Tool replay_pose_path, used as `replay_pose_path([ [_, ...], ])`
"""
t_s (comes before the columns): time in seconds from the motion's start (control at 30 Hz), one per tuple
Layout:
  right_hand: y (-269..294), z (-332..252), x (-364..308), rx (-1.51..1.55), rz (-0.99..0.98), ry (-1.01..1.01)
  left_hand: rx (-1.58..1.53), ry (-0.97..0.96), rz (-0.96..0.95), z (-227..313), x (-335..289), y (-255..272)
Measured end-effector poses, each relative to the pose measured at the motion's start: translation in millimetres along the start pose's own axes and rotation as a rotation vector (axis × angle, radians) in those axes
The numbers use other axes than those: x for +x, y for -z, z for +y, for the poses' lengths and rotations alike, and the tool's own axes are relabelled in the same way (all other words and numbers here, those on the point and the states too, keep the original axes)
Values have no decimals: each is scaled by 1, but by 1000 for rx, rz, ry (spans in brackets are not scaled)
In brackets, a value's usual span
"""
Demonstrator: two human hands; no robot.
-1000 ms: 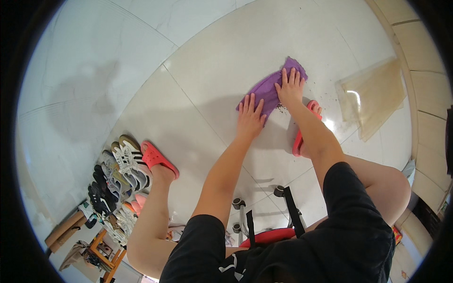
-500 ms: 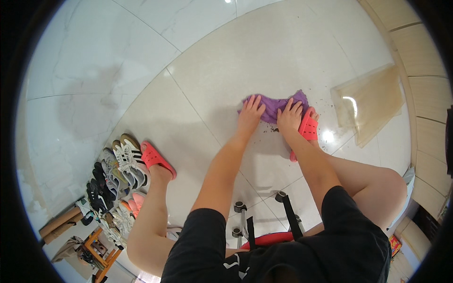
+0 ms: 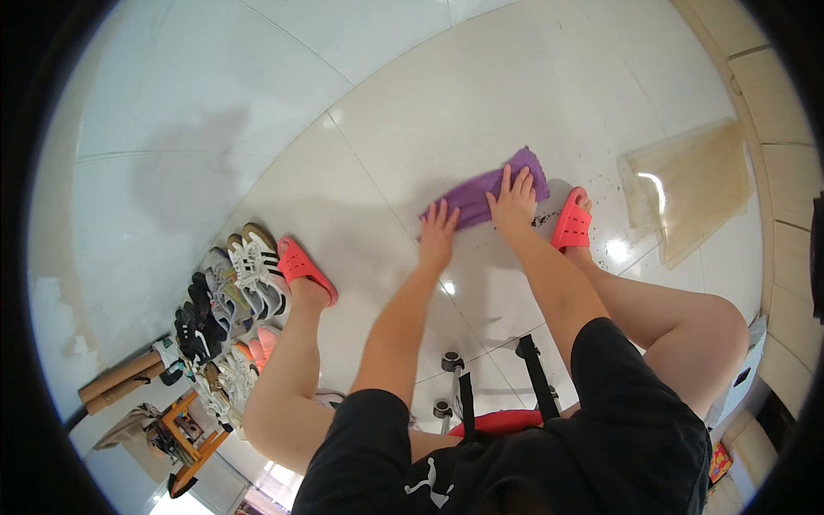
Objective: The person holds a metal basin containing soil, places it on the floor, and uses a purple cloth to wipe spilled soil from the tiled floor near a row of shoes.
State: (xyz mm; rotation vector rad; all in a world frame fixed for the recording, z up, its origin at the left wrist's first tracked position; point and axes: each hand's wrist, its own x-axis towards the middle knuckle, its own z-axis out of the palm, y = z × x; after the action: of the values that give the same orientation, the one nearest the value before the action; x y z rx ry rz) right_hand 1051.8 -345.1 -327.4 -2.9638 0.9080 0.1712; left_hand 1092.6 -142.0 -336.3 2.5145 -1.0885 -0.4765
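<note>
A purple cloth (image 3: 478,196) lies spread on the pale tiled floor, slanting up toward the right. My left hand (image 3: 439,233) rests on its near left end, fingers spread flat. Farther along, my right hand (image 3: 512,206) presses on the cloth near its right end, also with fingers stretched out. Dark crumbs (image 3: 543,221) lie on the floor just right of my right hand, and finer specks are scattered beyond them. A red slipper (image 3: 572,225) on my right foot stands beside the crumbs.
A yellowish clear sheet (image 3: 687,190) lies at the right, near pale cabinet fronts (image 3: 790,184). Another red slipper (image 3: 305,268) is on my left foot, beside several shoes (image 3: 256,268). A red wheeled seat (image 3: 508,421) is under me.
The bunched cloth has been spread out and slid left, away from the right slipper. Both hands moved left with it; my left hand also came nearer. Crumbs now show right of the cloth.
</note>
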Motion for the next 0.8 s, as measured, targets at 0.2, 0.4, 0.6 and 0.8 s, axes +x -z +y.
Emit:
replay_pose_path([
  [0.2, 20, 22, -49, 51, -77, 119, -31, 238, -210, 70, -74, -9],
  [0.4, 51, 27, -123, 236, 26, 226, -12, 293, -124, 101, -116, 2],
  [0.6, 51, 38, -237, 326, -117, 78, -72, 404, -221, 135, -152, -12],
  [0.8, 80, 49, -251, 346, -185, 8, 41, 355, -202, 124, -157, -8],
])
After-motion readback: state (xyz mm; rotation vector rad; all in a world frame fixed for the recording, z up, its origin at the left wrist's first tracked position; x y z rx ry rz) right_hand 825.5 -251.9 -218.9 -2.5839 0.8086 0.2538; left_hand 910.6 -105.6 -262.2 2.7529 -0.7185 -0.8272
